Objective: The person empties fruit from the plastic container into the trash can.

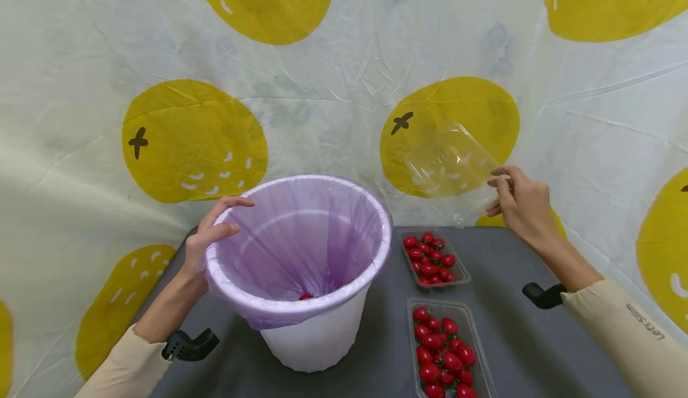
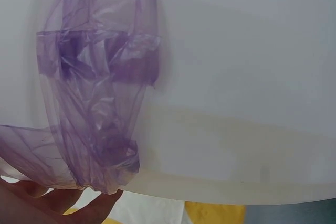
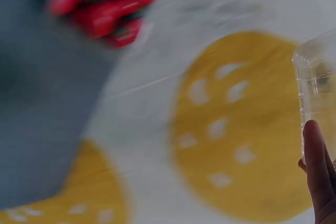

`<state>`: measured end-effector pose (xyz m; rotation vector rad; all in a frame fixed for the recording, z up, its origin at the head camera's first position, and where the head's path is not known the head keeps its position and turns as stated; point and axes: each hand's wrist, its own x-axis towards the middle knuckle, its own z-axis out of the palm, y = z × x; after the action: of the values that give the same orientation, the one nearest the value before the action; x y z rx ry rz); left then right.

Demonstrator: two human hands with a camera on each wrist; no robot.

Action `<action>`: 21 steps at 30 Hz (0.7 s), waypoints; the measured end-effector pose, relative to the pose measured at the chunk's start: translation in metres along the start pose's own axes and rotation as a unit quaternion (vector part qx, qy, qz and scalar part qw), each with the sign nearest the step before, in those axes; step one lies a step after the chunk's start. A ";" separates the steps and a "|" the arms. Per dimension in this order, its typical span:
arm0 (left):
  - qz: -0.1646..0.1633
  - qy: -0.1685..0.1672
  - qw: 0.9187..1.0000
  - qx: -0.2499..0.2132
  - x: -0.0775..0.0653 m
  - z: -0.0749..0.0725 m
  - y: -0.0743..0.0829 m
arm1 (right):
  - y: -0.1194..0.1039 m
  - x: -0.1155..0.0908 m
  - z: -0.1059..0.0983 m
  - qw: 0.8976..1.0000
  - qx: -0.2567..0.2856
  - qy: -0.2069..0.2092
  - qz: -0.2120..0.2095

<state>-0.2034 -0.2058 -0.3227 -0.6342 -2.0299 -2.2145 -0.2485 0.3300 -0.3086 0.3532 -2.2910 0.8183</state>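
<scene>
From my remote feed, I judge work partway: centre-left, the left hand (image 1: pixel 201 247) grips a purple-lined bin (image 1: pixel 317 341), a red piece (image 1: pixel 306 296) inside; at right, the right hand (image 1: pixel 525 202) pinches a clear container (image 1: pixel 457 159); lower right, two trays (image 1: pixel 469 280) (image 1: pixel 482 353) hold tomatoes (image 1: pixel 452 362).

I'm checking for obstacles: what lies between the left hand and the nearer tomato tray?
In the head view, the white bin with its purple liner, then a strip of gray table.
</scene>
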 end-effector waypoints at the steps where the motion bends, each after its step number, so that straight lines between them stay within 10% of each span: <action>1: 0.000 0.000 1.000 0.000 0.000 0.000 0.000 | 0.013 -0.008 -0.003 1.000 -0.005 -0.007 0.022; 11: -0.002 0.002 1.000 -0.007 0.000 0.000 0.000 | 0.133 -0.087 -0.003 0.980 -0.077 -0.090 0.161; 21: -0.005 0.002 1.000 -0.002 0.000 0.000 0.000 | 0.181 -0.124 -0.002 0.949 -0.094 -0.163 0.254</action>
<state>-0.2034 -0.2053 -0.3232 -0.6213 -2.0317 -2.2255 -0.2369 0.4733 -0.4747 -0.2204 -2.8013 0.8171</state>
